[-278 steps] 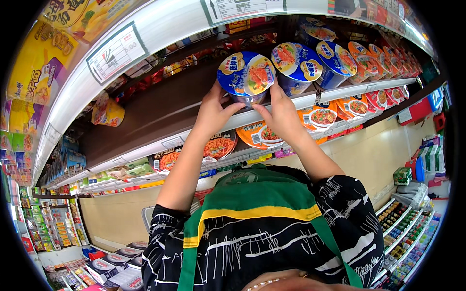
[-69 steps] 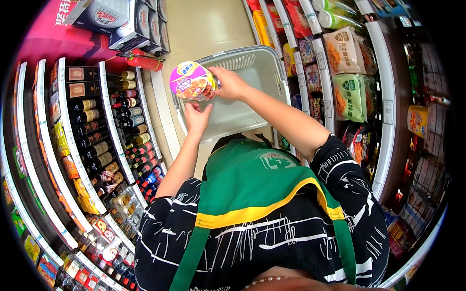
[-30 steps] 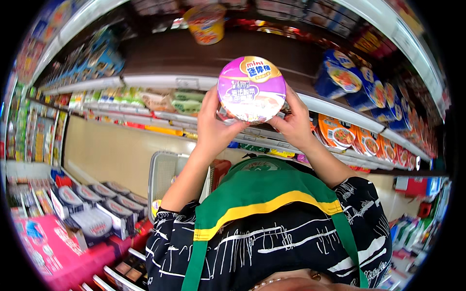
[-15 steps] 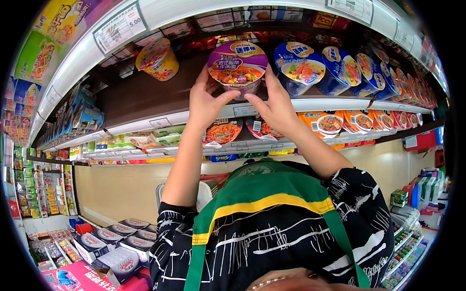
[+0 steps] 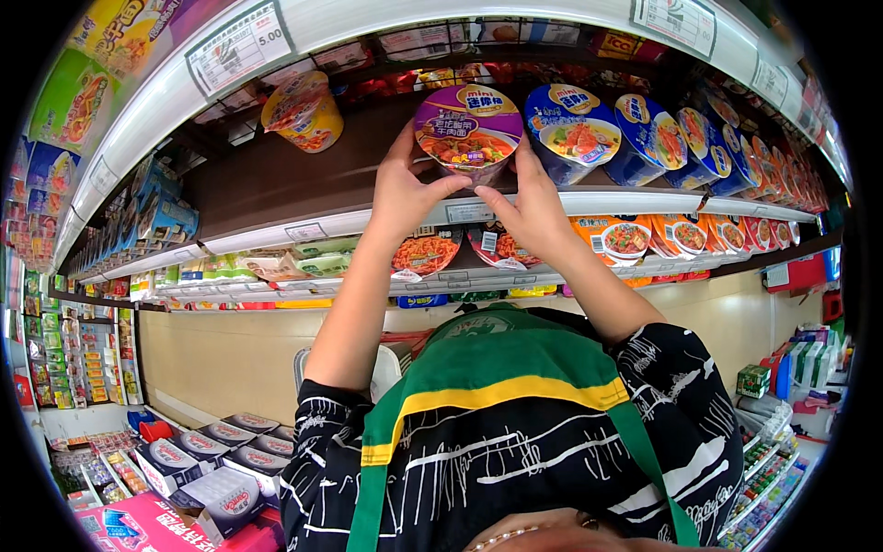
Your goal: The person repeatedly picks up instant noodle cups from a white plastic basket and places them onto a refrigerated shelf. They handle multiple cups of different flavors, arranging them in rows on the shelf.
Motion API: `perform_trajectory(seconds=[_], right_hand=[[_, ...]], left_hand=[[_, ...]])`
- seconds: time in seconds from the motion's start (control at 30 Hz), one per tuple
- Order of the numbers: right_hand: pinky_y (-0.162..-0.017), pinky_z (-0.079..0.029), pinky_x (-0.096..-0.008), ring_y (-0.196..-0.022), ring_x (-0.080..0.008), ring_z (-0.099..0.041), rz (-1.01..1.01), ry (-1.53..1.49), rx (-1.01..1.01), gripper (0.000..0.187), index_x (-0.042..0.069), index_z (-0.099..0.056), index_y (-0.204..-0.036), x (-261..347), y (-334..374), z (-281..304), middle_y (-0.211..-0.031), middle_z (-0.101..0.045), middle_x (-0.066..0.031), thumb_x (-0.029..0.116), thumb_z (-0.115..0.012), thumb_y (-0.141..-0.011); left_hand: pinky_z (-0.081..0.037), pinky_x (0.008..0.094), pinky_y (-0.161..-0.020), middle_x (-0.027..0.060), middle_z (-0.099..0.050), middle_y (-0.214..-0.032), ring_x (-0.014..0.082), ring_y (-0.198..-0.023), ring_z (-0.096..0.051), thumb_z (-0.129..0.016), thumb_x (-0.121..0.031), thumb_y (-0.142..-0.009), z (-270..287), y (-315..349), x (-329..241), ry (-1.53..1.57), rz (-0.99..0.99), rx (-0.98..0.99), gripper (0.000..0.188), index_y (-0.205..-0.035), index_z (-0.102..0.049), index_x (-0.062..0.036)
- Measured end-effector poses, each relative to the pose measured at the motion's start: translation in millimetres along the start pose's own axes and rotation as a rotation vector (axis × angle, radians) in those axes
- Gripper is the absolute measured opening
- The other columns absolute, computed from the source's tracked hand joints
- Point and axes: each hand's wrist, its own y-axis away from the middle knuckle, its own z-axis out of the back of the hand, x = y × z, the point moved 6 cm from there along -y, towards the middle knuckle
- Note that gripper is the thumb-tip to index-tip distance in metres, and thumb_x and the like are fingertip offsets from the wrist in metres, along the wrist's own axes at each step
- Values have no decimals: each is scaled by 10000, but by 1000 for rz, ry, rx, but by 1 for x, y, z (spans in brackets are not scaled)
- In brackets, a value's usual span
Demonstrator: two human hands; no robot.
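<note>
A purple-lidded instant noodle cup (image 5: 467, 133) is gripped from both sides at the front of the dark brown shelf (image 5: 267, 189). My left hand (image 5: 405, 189) wraps its left side, and my right hand (image 5: 529, 198) its right side. Both thumbs point inward along its near wall and nearly meet. Close beside it on the right stands a blue noodle cup (image 5: 572, 133), first of a row of blue cups. Farther left, apart, a yellow noodle cup (image 5: 303, 110) stands alone. The purple cup's base is mostly hidden behind my thumbs.
A white shelf edge (image 5: 349, 224) with price labels runs below my wrists. Bowl noodles (image 5: 614, 237) fill the shelf beneath it. Overhead a white shelf rail (image 5: 340, 37) curves across. Blue packets (image 5: 166, 207) stand at left. Boxed goods (image 5: 225, 497) lie low on the left.
The purple noodle cup, held in both hands, has shifted slightly right and down, closer to the blue row. The view has moved a little as well.
</note>
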Motion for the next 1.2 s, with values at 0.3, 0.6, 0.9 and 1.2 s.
perform_trajectory(seconds=[0.3, 0.6, 0.9, 1.2], right_hand=[[-1008, -347, -402, -1213, -424, -406, -9, -4, 9, 844, -135, -149, -1365, -5, 1, -1, -1307, -373, -323, 239, -656, -803], [-1054, -295, -392, -1275, -415, -343, 22, 44, 9, 855, -133, -164, -1367, -6, 14, 8, -1359, -321, -328, 229, -675, -785], [-969, -393, -403, -1164, -374, -484, 256, 191, 177, 571, -39, -436, -1271, 42, 64, 24, -1260, -492, -229, 114, -673, -774], [-867, -457, -377, -1003, -337, -575, 302, -144, 1135, 368, 2, -580, -1105, 44, 121, -154, -1095, -599, -180, 154, -656, -779]], left_hand=[[-481, 340, -899, 130, -541, -1207, 205, -1080, -554, -822, -75, -607, -3, 0, 2, -34, 2, -3, 881, -1340, -342, 19], [-428, 359, -945, 138, -503, -1255, 224, -1128, -520, -822, -98, -626, -8, 13, -2, -152, -25, -32, 914, -1370, -300, -6], [-458, 342, -887, 142, -568, -1152, 248, -1039, -574, -745, -114, -723, 6, 152, 2, -293, -71, -292, 554, -1221, -514, -35], [-517, 310, -725, 83, -640, -1020, 161, -839, -628, -699, -112, -784, -21, 377, 152, -73, 708, -576, 408, -1151, -550, -14]])
